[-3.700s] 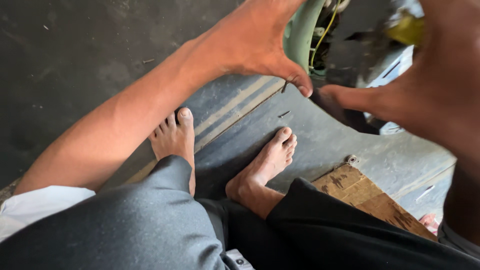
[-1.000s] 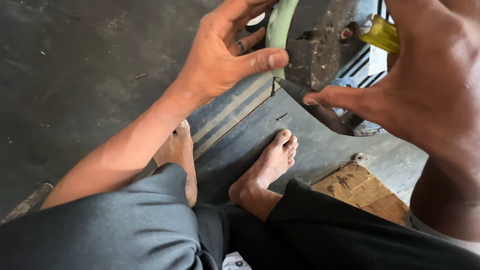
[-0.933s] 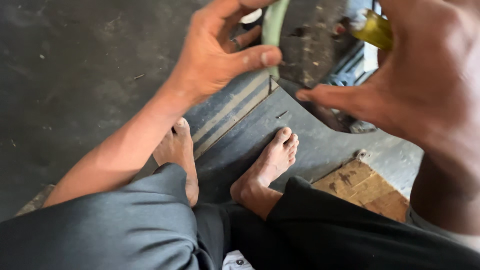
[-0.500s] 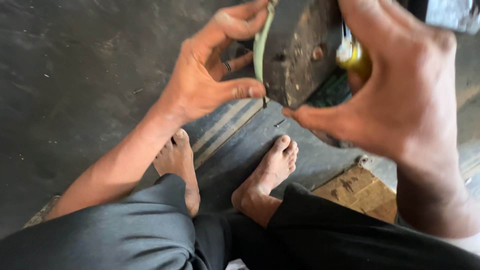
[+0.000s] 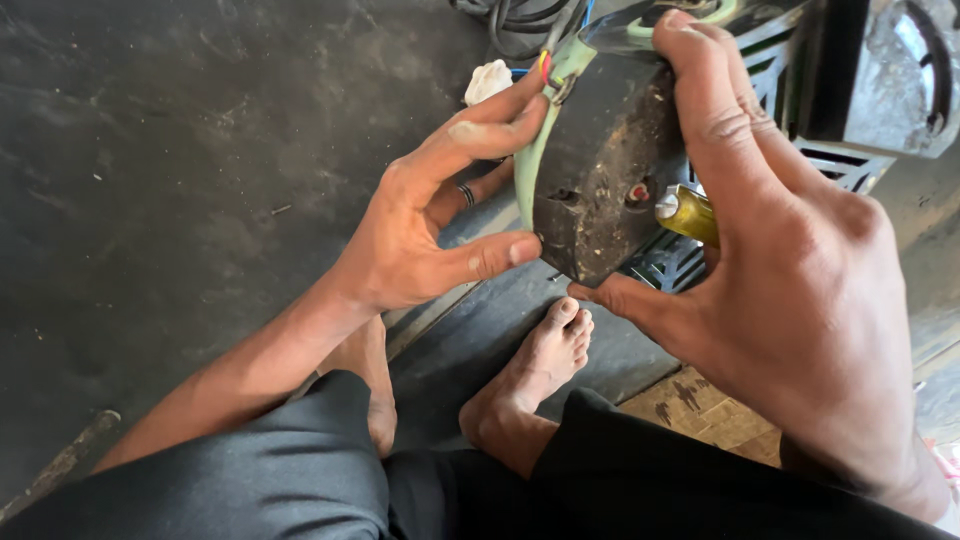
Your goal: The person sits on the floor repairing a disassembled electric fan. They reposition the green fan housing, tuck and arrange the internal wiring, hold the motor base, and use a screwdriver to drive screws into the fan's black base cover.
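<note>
- Dark, grimy metal housing [image 5: 610, 190] with a pale green rim is held up between both hands, above the person's bare feet and the dark floor [image 5: 180, 180].
- Left hand [image 5: 430, 230] has its grip clamped on the green rim: thumb under the lower edge, forefinger along the upper edge, the other fingers curled behind. Judging by this, the hand steadies the housing and keeps its flat face turned toward the camera.
- Right hand [image 5: 790, 290] spreads over the opposite side, forefinger over the top and thumb under the bottom corner, so its grip is closed on the housing too. A yellow translucent tool handle [image 5: 690, 212] lies tucked under this palm, its metal tip right at a small red-centred hole in the face; probably a screwdriver, though the shaft is hidden.
- Red and yellow wires [image 5: 545, 65] come out just above the left forefinger, and a blue one beyond it.
- Beyond the right grip stands a dark slotted grille [image 5: 800, 110] of a larger machine.
- No container shows; a worn piece of cardboard [image 5: 700, 410] lies below the right wrist.
</note>
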